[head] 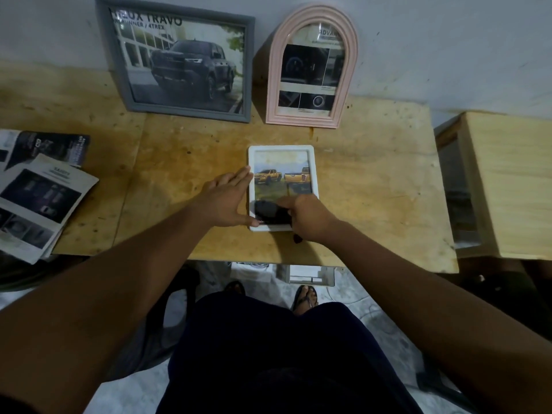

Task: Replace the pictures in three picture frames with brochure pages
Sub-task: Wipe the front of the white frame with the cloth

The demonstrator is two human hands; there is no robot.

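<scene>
A small white frame [282,150] lies flat on the wooden table [373,180], holding a brochure page with two orange pickup trucks. My left hand [227,201] rests flat against the frame's left edge, fingers spread. My right hand [304,215] presses its fingers onto the lower part of the page inside the frame. A grey frame [191,64] with a dark truck page and a pink arched frame [310,67] with a brochure page lean upright against the wall behind.
Loose brochure pages [41,189] lie stacked at the table's left edge. A small dark object [297,239] sits near the front edge by my right wrist. A wooden box [504,180] stands to the right. A white object [310,274] lies on the floor under the table.
</scene>
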